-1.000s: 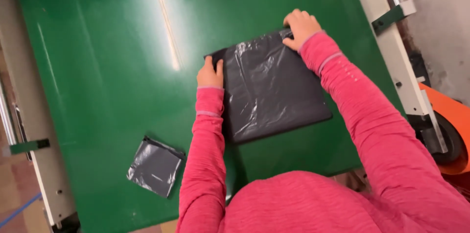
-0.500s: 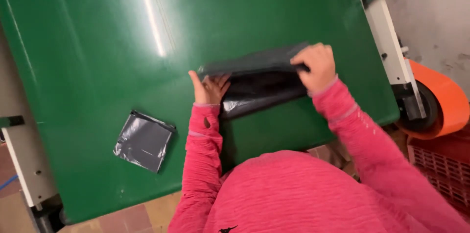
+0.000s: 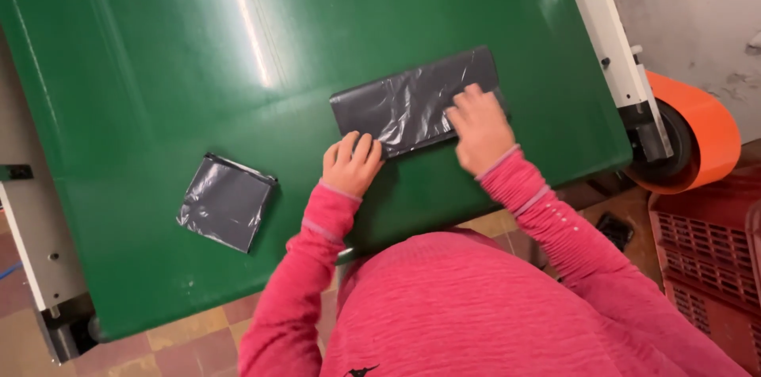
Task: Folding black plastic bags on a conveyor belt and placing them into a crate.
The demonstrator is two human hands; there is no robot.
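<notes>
1. Dark grey plastic, thin and glossy, makes up the folded bag [image 3: 412,103], which lies as a long flat strip on the green table [image 3: 158,52], a little to the person's right of the middle and angled upward toward the far right.
2. The right hand [image 3: 478,130] lies flat on the strip's right half, fingers spread and palm down; it presses the plastic and grips nothing.
3. The left hand [image 3: 351,163] rests at the strip's near left corner, fingers loosely curled on the table with the tips at the plastic's edge; I cannot tell whether they pinch it.
4. Pink sleeves [image 3: 317,250] cover both arms down to the wrists.
5. Well to the left, apart from both hands, a smaller folded square [image 3: 226,201] of the same grey plastic lies near the table's front edge.
6. Beyond the table's right side stand a white metal frame [image 3: 610,52], an orange roll [image 3: 697,135] and a reddish crate [image 3: 713,258].
7. Risk, as I judge it: the film looks slick and springy, so the layers may slide apart or the fold may puff open if the pressing palm lifts unevenly.
8. Trapped air or a crooked crease would leave the strip skewed, and the smooth tabletop offers little grip against that.
</notes>
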